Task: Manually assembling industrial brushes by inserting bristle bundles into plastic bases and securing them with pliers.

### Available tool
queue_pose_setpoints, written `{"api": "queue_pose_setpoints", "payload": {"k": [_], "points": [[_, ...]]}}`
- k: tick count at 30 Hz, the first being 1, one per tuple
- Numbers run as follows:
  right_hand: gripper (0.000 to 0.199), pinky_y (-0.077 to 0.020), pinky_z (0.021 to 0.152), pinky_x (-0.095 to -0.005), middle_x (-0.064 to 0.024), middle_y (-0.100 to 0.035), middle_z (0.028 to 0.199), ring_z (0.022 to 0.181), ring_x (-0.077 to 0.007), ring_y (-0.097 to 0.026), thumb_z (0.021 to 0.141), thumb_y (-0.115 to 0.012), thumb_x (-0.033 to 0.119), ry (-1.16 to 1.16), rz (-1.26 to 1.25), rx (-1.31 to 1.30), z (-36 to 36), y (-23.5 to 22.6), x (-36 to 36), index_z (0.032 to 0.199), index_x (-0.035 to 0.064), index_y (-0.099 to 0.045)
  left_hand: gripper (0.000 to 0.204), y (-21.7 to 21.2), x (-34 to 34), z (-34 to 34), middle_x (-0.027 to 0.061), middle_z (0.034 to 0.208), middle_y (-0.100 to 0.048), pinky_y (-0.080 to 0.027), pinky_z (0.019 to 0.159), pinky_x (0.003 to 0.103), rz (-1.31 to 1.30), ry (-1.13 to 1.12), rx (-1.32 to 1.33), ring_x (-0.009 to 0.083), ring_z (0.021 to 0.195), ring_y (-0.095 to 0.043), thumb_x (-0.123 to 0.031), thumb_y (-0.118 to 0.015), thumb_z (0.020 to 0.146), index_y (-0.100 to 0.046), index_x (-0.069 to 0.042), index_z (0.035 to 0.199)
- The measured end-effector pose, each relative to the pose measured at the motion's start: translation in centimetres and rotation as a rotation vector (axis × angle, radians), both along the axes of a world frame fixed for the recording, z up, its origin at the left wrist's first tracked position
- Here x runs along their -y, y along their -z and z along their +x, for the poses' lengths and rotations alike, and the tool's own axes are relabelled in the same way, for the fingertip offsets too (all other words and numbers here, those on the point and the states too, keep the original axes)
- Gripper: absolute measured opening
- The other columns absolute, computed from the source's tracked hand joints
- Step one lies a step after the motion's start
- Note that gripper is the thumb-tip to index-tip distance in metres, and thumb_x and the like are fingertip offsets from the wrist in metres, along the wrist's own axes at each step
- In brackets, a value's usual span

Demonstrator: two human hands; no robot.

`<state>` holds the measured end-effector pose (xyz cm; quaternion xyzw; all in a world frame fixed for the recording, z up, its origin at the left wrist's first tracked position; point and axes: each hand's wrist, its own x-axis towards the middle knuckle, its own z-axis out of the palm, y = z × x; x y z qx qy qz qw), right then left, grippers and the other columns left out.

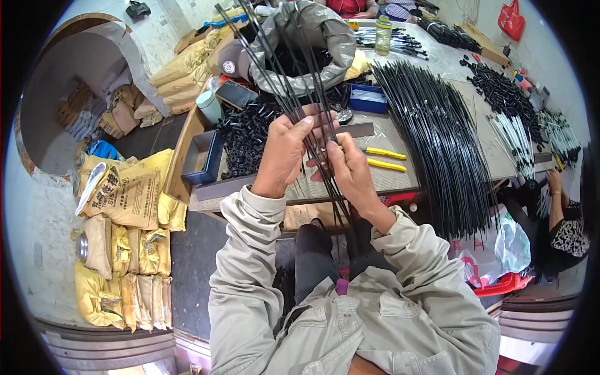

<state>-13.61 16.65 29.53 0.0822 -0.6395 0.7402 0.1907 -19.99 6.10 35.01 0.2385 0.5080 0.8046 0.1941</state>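
My left hand (279,151) is closed around a loose bundle of long thin black rods (275,78), thumb across them. Just right of it and slightly lower, my right hand (354,170) grips the same bundle with thumb and bent fingers. The rods fan out above my hands and hang down over my lap. Left of the hands lies a heap of small black plastic parts (245,139). A thick layer of similar black rods (437,147) covers the bench to the right. Pliers with yellow handles (387,165) lie beside my right hand.
A grey-lined sack (340,47) stands ahead. Nearby are a blue tray (369,101), an open box (201,156), a phone (236,95) and bottles. Yellow sacks (125,194) are stacked at left. At the right edge another person's hand (554,181) works near white-and-black rods (512,140).
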Motion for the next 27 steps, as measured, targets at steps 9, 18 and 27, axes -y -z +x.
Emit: {"api": "queue_pose_setpoints", "payload": {"k": [9, 18, 27], "points": [[0.013, -0.0465, 0.044, -0.0216, -0.0067, -0.057, 0.07, 0.053, -0.011, -0.058, 0.093, -0.043, 0.013, -0.134, -0.108, 0.044, 0.0, -0.6, 0.8, 0.099, 0.0016, -0.045, 0.034, 0.6, 0.6, 0.1, 0.02, 0.119, -0.052, -0.045, 0.09, 0.037, 0.141, 0.011, 0.13, 0.0283, 0.11, -0.051, -0.015, -0.04, 0.091, -0.046, 0.008, 0.116], [0.014, -0.0475, 0.05, -0.0209, -0.0042, -0.058, 0.071, 0.055, -0.0083, -0.055, 0.093, -0.043, 0.014, -0.033, 0.159, -0.018, -0.6, 0.2, -0.4, 0.098, 0.0017, -0.047, 0.029, 1.4, 0.2, 0.1, 0.0183, 0.112, -0.056, -0.047, 0.086, 0.034, 0.174, 0.028, 0.087, 0.0249, 0.103, -0.056, -0.012, -0.043, 0.092, -0.048, 0.007, 0.114], [0.011, -0.0416, 0.047, -0.02, -0.002, -0.053, 0.063, 0.052, -0.0061, -0.05, 0.093, -0.044, 0.014, 0.007, 0.213, 0.0, -0.4, -0.8, -2.6, 0.093, 0.0025, -0.045, 0.025, 0.9, 0.0, 0.8, 0.0166, 0.108, -0.058, -0.046, 0.087, 0.033, 0.152, 0.019, 0.089, 0.0228, 0.098, -0.059, -0.009, -0.045, 0.091, -0.051, 0.006, 0.11]]}}
